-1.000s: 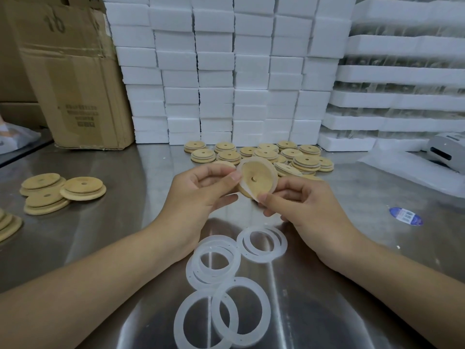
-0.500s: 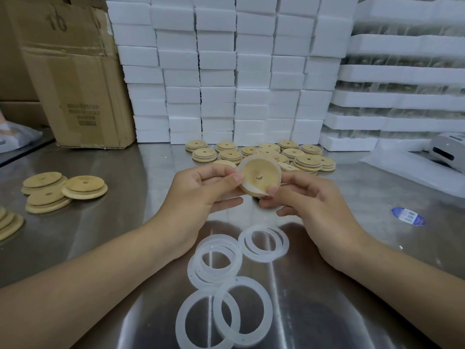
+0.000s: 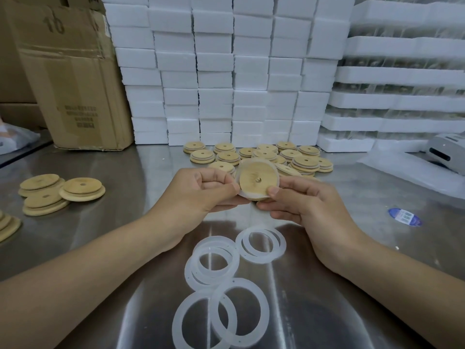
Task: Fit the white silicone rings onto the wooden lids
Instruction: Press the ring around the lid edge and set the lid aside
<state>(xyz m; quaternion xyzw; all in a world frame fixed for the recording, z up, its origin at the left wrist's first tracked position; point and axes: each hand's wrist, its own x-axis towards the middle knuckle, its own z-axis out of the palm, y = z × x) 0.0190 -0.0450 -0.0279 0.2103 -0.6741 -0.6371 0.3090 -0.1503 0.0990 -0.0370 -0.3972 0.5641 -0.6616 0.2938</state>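
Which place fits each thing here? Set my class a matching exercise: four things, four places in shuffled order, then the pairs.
Things: 1 held lid; 2 loose rings; 3 cardboard box; 4 blue label.
Places: A back left; B between left hand and right hand; C table, right side; D table, nearest the person.
Pairs: 1-B, 2-D, 3-A, 4-C.

Centre was taken: left hand (image 3: pixel 201 190), right hand (image 3: pixel 302 202) and the wooden lid (image 3: pixel 254 181) they pinched. Loose silicone rings (image 3: pixel 191 270) littered lower centre. Lid pile (image 3: pixel 304 162) blocked upper centre; foam blocks (image 3: pixel 216 71) walled the back, cardboard box (image 3: pixel 70 84) upper left. Lid stacks (image 3: pixel 83 188) sat far left. Bare table (image 3: pixel 141 177) lay open left and right of centre, up to the blue label (image 3: pixel 405 217) and plastic bag (image 3: pixel 402 170).
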